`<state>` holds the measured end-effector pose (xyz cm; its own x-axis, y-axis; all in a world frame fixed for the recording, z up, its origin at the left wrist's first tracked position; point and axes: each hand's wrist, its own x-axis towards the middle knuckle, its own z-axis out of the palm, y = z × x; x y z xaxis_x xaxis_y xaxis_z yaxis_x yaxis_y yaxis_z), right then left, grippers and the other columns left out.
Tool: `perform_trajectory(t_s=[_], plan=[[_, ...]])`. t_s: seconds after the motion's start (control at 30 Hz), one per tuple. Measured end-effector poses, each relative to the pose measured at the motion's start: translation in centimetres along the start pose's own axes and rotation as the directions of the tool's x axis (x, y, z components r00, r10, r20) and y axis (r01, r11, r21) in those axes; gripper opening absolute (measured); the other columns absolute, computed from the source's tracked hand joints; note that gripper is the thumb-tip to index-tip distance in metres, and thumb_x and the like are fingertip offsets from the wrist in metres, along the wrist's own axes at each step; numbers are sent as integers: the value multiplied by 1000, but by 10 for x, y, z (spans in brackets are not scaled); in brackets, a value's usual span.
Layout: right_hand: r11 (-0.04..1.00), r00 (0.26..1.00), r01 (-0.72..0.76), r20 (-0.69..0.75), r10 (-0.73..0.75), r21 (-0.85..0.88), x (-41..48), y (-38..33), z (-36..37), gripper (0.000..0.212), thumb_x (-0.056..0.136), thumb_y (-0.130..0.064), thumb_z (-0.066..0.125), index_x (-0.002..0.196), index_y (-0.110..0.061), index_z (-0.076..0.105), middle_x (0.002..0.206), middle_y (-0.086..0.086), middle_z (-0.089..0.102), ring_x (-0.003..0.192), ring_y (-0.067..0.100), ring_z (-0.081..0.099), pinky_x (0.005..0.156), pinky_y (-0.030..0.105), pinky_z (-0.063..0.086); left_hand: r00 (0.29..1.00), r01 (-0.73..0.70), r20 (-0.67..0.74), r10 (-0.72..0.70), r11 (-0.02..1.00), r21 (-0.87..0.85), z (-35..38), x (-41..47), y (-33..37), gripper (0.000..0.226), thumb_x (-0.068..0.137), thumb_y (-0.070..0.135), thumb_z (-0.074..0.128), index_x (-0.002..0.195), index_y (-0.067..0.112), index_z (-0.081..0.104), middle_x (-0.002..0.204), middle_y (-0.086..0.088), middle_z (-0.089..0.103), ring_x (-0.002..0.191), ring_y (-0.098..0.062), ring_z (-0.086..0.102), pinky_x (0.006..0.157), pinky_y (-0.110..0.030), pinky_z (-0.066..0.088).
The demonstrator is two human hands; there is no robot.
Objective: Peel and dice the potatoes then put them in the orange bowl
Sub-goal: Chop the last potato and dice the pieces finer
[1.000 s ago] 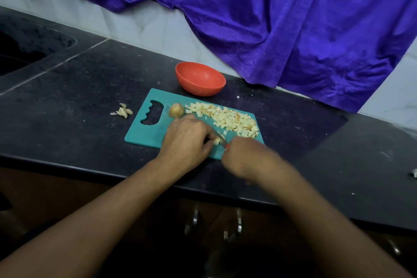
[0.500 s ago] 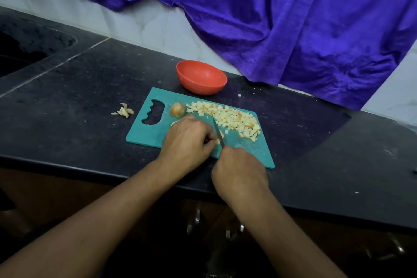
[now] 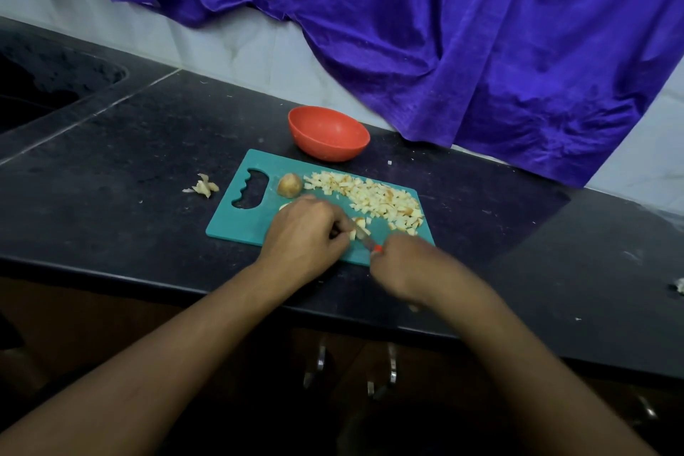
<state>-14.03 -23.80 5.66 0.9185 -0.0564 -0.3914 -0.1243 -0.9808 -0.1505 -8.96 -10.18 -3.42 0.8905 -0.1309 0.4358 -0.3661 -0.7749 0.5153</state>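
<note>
Mid-dice on the teal plastic cutting board (image 3: 237,229): pinning a pale peeled potato piece (image 3: 354,232) under the curled fingers of the left hand (image 3: 301,229), gripping a small red-handled knife (image 3: 368,241) in the closed right hand (image 3: 407,266), blade right beside those fingertips. Likely to nick a finger if sliced closer without tucking knuckles. Could also skid the board, lying close to the front edge of the black stone counter (image 3: 129,167). Heaped along the board's far side, a pile of pale diced potato (image 3: 381,200), with one small round brown potato (image 3: 289,185) beside it; nothing visible yet in the orange round bowl (image 3: 329,133) just behind. Risks scattering dice when scooping across.
</note>
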Motion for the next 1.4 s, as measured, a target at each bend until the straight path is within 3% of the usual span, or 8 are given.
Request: perform_trajectory(t_s=[0.1,0.23,0.4,0.53,0.7,0.87,1.23,1.4], plan=[[999,1000,-4,29,5,-49,9,-14,-26,19,104,-23,44,103,-9,57,79,8,66,51,15,56,47,22,42,1000,-8,3,8,1000,-17,-1,-1,0,4,87,31,73,88,30,76,89,11,71,93,-12,60,76,-36,53],[997,995,17,97,-10,-81,15,-29,-37,25,102,-13,40,78,-10,44,56,5,48,29,11,33,37,10,28,1000,-25,3,25,1000,-12,-4,-3,2,4,87,30,71,85,28,74,86,7,70,92,-16,60,73,-34,51],[992,996,17,94,-5,-125,13,-37,-38,24,101,-11,41,78,-7,46,56,6,51,31,12,36,39,12,32,1000,-9,-3,9,1000,-6,-4,-3,2,6,87,31,70,81,29,71,82,7,66,91,-17,60,68,-31,42],[982,999,-8,41,16,-187,13,-38,-17,17,99,-12,48,87,-4,58,59,8,62,50,17,58,59,30,49,1000,1,10,-1,1000,-5,-4,-2,2,12,85,29,72,74,31,67,79,11,63,91,-15,59,69,-31,43],[993,997,-12,-84,2,-120,2,-27,8,26,102,-26,51,124,-14,58,102,5,55,97,24,61,83,39,53,1000,4,7,-4,1000,-11,-1,-1,0,4,85,30,73,81,30,73,84,12,69,93,-12,58,75,-35,51],[991,980,-13,-197,-13,-130,2,-21,29,27,104,-29,49,126,-15,59,108,7,58,92,21,54,73,36,45,999,-27,-24,28,999,27,-1,-1,2,3,86,31,74,84,30,75,85,11,71,93,-12,59,74,-28,41],[993,970,25,-237,-52,-114,3,-3,49,27,105,-29,45,123,-15,58,112,6,62,95,22,60,75,37,48,998,-28,-52,29,1000,11,-1,-2,1,4,85,26,73,82,28,76,80,12,70,88,-10,59,71,-26,37],[982,981,65,-189,-31,175,13,21,47,34,108,-43,39,100,-18,61,91,4,64,75,18,65,65,35,52,998,-34,-45,35,999,25,1,-1,-1,4,84,25,72,83,28,74,78,13,68,86,-10,58,71,-27,39]])
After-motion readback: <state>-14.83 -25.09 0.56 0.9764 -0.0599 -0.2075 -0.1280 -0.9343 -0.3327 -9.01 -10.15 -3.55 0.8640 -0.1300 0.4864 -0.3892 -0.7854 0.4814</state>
